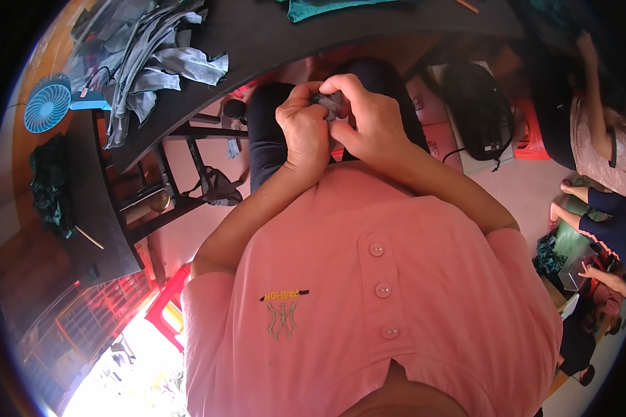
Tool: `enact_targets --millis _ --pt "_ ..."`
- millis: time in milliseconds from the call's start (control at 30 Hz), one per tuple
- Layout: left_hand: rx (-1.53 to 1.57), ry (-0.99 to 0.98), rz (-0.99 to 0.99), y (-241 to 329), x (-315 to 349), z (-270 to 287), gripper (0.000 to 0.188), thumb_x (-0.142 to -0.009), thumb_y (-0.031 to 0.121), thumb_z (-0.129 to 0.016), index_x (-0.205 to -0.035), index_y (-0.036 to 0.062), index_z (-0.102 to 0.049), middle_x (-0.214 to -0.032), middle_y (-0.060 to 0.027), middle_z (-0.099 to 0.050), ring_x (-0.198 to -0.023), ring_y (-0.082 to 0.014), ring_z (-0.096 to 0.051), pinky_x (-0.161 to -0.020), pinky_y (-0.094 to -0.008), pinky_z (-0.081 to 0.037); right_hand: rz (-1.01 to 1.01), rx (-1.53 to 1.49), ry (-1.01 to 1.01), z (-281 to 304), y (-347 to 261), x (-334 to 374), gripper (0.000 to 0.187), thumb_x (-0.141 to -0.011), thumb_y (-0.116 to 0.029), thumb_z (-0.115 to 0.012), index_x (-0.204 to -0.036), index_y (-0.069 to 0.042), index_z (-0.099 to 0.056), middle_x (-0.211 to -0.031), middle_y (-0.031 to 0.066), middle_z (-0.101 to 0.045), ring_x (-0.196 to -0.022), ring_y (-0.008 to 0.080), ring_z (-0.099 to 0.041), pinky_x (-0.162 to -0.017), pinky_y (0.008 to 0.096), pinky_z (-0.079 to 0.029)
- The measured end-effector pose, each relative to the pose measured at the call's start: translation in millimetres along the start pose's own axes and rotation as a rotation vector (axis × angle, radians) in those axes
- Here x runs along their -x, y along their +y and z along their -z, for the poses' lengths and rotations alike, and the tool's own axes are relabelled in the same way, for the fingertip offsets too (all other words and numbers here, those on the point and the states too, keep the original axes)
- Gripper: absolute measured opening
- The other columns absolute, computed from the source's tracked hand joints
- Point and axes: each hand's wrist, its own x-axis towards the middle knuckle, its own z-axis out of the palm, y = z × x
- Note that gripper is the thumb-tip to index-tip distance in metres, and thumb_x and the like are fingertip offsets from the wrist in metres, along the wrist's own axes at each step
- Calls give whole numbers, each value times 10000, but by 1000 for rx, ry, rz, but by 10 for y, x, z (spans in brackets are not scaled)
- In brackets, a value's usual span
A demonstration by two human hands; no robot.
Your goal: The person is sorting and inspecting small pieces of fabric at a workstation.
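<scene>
Your left hand [305, 132] and right hand [368, 118] meet over your lap, both sets of fingers pinching a small grey scrap of cloth [330, 104] between them, held well clear of the dark tabletop [271, 35]. The work on this piece looks to be in progress, not finished: it is bunched tight in your grip. A heap of grey cloth pieces [149, 62] lies on the tabletop beside a blue fan [47, 104].

Single head view, looking steeply down own chest, close above lap.
</scene>
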Motion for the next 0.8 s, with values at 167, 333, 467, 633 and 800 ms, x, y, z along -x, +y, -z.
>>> enact_targets --millis 167,333,467,633,800 --pt "-190 47 -76 -70 -11 -26 306 -680 -79 -446 -905 -58 -652 -777 -74 -627 -678 -121 -547 -622 -245 -452 51 -7 117 -78 21 -18 360 -690 46 -603 -1034 -59 -597 -757 89 -647 -604 170 -620 -576 274 -491" --pt "-270 73 -63 -48 4 -13 264 -684 -79 -509 -905 -51 -651 -783 -63 -620 -678 -116 -535 -619 -249 -448 142 -89 259 -244 291 -41 275 -706 75 -538 -947 -35 -612 -789 93 -667 -640 158 -640 -612 265 -503" --pt "-232 -16 120 -51 57 149 217 -701 -58 -594 -909 -48 -655 -767 -37 -604 -676 -97 -523 -602 -245 -439 95 -199 266 -172 430 -49 239 -672 59 -556 -876 -55 -609 -713 102 -654 -605 253 -658 -556 311 -502" --pt "40 -218 645 53 54 180 160 -775 -19 -641 -928 -49 -680 -848 -74 -642 -702 -133 -625 -591 -249 -495 -157 -379 -42 17 609 39 214 -747 42 -533 -938 11 -624 -808 61 -656 -756 110 -613 -706 246 -488" --pt "126 -244 574 -151 72 222 140 -823 8 -628 -937 -62 -670 -848 -85 -644 -685 -136 -629 -563 -245 -492 -359 -516 -174 82 294 152 345 -846 -84 -586 -1180 3 -597 -1062 95 -658 -1005 177 -614 -864 297 -475"
